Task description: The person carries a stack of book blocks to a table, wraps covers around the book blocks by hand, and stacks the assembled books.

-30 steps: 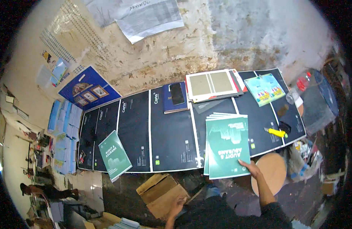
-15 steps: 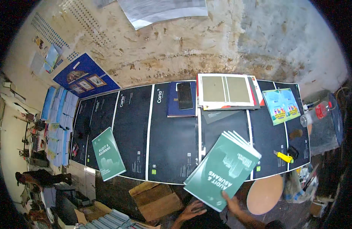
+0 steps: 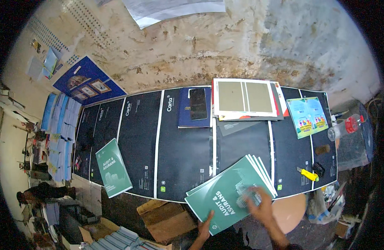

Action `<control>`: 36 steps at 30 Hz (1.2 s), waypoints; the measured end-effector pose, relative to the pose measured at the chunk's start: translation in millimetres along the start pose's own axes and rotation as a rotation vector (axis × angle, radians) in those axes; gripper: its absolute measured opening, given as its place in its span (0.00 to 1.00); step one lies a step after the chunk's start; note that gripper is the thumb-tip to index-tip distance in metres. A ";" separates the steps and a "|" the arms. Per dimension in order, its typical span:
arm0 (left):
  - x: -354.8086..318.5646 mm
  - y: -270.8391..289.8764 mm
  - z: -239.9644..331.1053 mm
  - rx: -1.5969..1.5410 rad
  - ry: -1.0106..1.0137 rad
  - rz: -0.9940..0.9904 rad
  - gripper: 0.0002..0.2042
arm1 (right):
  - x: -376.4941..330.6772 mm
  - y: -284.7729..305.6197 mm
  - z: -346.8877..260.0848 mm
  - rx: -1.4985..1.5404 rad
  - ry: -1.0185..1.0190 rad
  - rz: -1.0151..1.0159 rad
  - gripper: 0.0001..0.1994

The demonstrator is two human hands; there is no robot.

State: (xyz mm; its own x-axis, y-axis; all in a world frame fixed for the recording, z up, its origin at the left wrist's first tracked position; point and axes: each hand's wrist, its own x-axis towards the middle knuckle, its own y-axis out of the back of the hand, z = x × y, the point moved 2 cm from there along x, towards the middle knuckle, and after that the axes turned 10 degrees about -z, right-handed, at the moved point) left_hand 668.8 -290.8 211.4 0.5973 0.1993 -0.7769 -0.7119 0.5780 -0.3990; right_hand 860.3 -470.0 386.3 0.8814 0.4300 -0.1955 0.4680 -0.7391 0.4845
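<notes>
While hands (image 3: 205, 227) hold green booklets (image 3: 223, 198) (edges fanned), open tabletop (image 3: 181, 154) lies leftward.

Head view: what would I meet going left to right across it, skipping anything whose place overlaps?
Blue-and-white paper stacks → single thin green booklet → fanned stack of green booklets → yellow-handled cutter → clear-and-red plastic bottle.

Wall (image 3: 192, 50) bright | floor (image 3: 120, 210) dark | right hand (image 3: 262, 206) blurred — edges bent, rim black
</notes>
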 end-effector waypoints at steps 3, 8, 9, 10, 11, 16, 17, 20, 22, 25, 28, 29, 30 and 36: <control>-11.4 -8.8 13.3 0.178 -0.040 0.036 0.30 | 48.5 40.5 42.3 -0.312 -0.030 0.301 0.20; -33.7 -41.8 51.0 0.446 -0.023 -0.047 0.30 | 67.9 34.9 113.4 -0.355 -0.393 -0.056 0.31; -26.0 -23.6 42.0 0.643 -0.190 -0.051 0.31 | 68.6 29.8 79.5 -0.201 -0.367 -0.155 0.35; -31.8 -17.2 48.1 0.586 -0.231 0.024 0.31 | 61.7 26.7 93.5 -0.209 -0.486 -0.119 0.39; -39.7 -18.9 58.7 0.659 -0.291 -0.052 0.32 | 55.9 24.3 129.7 -0.226 -0.498 -0.118 0.38; -75.5 -18.6 94.5 0.781 -0.366 -0.049 0.33 | 74.5 25.3 236.3 -0.184 -0.075 -0.383 0.18; -100.0 -19.7 104.5 0.711 -0.391 0.018 0.33 | 75.7 16.4 197.7 0.078 -0.045 -0.390 0.11; -145.9 -33.7 132.3 0.695 -0.613 -0.104 0.37 | 73.6 4.6 152.2 0.129 -0.096 -0.299 0.29; -155.6 -24.2 136.5 1.047 -0.997 0.117 0.40 | 62.7 -4.4 106.0 0.456 -0.089 -0.438 0.26; -133.4 9.3 137.7 0.959 -1.033 0.023 0.41 | 27.9 -34.4 18.4 0.724 -0.182 -0.537 0.25; -118.4 12.8 145.1 0.870 -0.968 -0.176 0.37 | 62.0 -22.9 69.0 0.505 0.016 -0.400 0.23; -130.2 11.8 155.6 0.893 -0.927 -0.101 0.35 | 68.7 -10.6 54.9 0.421 0.120 -0.373 0.24; -125.8 21.1 155.8 0.865 -0.962 -0.069 0.34 | 70.9 -14.8 29.8 0.390 0.176 -0.398 0.25; -117.0 17.2 208.6 0.763 -1.085 -0.061 0.45 | 89.2 15.3 -47.9 -0.041 0.245 -0.050 0.38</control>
State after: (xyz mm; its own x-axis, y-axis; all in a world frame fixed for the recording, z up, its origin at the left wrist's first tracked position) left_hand 663.8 -139.2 397.1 0.8650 0.4774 0.1547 -0.5014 0.8341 0.2298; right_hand 943.0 -418.1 417.1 0.8131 0.5820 -0.0104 0.5034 -0.6940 0.5148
